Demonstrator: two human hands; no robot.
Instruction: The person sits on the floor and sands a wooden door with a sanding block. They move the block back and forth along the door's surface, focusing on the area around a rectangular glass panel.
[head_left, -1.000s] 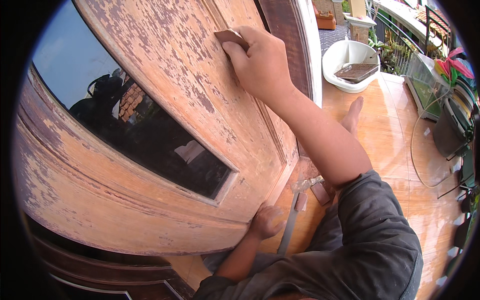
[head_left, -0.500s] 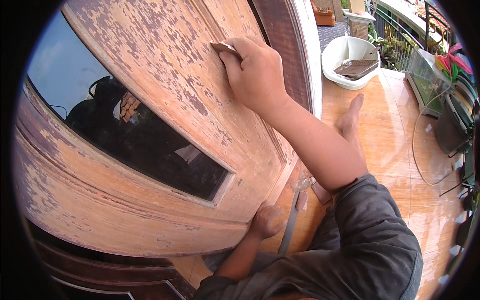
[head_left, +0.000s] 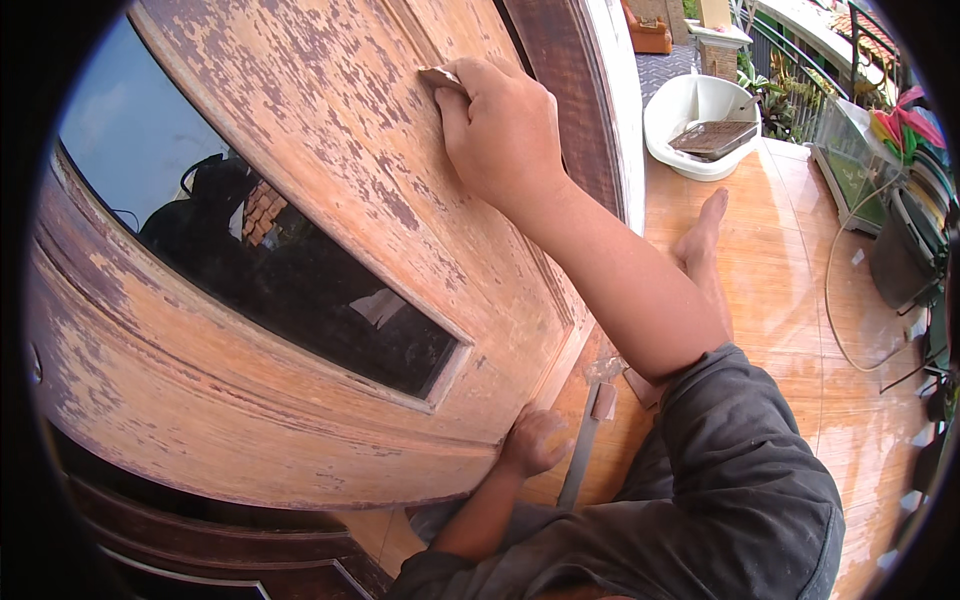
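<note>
Piece (head_left: pixel 441 77), thin, brown, pinched in right fingers (head_left: pixel 476 77), jutting leftward.

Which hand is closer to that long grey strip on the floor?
Left. The left hand is at the lower edge of the door, just left of the strip; the right hand is much higher up, holding a small brown piece.

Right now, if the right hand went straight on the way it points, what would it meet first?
Most likely the flaking wooden door, up and left of the right hand; the small brown piece in its fingers would lead. Whether that piece touches the door is unclear.
</note>
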